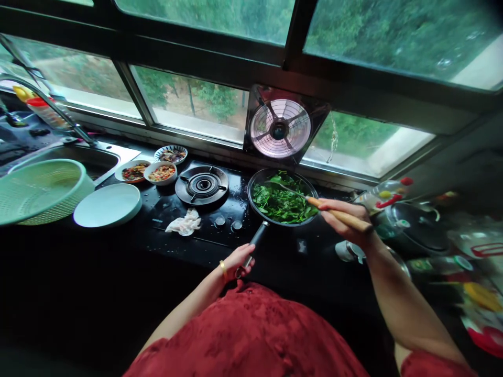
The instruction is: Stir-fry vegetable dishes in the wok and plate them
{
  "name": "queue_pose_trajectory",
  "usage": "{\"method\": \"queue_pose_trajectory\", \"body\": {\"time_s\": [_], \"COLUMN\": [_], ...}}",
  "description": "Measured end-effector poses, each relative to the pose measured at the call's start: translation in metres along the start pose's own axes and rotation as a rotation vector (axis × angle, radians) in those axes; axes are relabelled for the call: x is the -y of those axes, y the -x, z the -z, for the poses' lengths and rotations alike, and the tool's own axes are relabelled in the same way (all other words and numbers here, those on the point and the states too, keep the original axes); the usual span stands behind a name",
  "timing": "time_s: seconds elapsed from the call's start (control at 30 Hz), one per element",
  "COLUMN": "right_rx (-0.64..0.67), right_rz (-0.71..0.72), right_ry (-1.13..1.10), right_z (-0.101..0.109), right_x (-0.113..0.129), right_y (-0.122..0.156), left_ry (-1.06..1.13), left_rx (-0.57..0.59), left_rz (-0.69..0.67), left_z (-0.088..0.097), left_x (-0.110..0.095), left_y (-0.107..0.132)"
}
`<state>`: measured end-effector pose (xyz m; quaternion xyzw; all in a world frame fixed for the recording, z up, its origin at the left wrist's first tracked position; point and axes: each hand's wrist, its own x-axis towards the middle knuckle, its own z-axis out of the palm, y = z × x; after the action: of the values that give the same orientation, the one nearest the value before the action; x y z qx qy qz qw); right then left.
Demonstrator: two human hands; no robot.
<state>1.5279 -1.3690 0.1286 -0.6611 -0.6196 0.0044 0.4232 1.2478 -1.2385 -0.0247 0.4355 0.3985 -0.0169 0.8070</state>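
A dark frying pan [251, 201] stands over the right side of the black gas hob, full of leafy greens [285, 196]. My left hand [240, 259] is closed round the end of its black handle, near my body. In my right hand [346, 220] is a spatula [328, 206] with a wooden handle; the fingers wrap round the wood. Its thin metal shaft reaches left into the greens, and its blade is mostly hidden among the leaves. Whatever burner lies under the pan is hidden.
An uncovered burner [202, 184] and a crumpled white cloth [184, 223] lie left of the pan. Farther left are several bowls of food [161, 173], a pale plate [108, 206], a green basket [43, 191] and a sink [90, 159]. Bottles [385, 192] and a dark pot [416, 228] crowd the right.
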Motion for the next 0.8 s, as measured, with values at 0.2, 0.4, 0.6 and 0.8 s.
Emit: {"method": "queue_pose_trajectory", "body": {"time_s": [0.2,0.4,0.6,0.8], "right_rx": [0.024,0.152,0.104,0.146], "right_rz": [0.092,0.179,0.184,0.078], "right_ry": [0.061,0.161,0.214,0.201], "right_z": [-0.067,-0.027,-0.039,-0.027], "right_x": [-0.031,-0.040,-0.074,-0.047], "right_y": [-0.013,-0.006,-0.036,-0.007], "left_ry": [-0.008,0.011,0.000,0.014], "left_rx": [0.019,0.020,0.036,0.041], "left_rz": [-0.012,-0.016,-0.017,-0.024], "left_z": [-0.001,0.000,0.000,0.000], "left_x": [0.000,0.000,-0.002,0.000], "left_y": [0.000,0.001,0.000,-0.001]}}
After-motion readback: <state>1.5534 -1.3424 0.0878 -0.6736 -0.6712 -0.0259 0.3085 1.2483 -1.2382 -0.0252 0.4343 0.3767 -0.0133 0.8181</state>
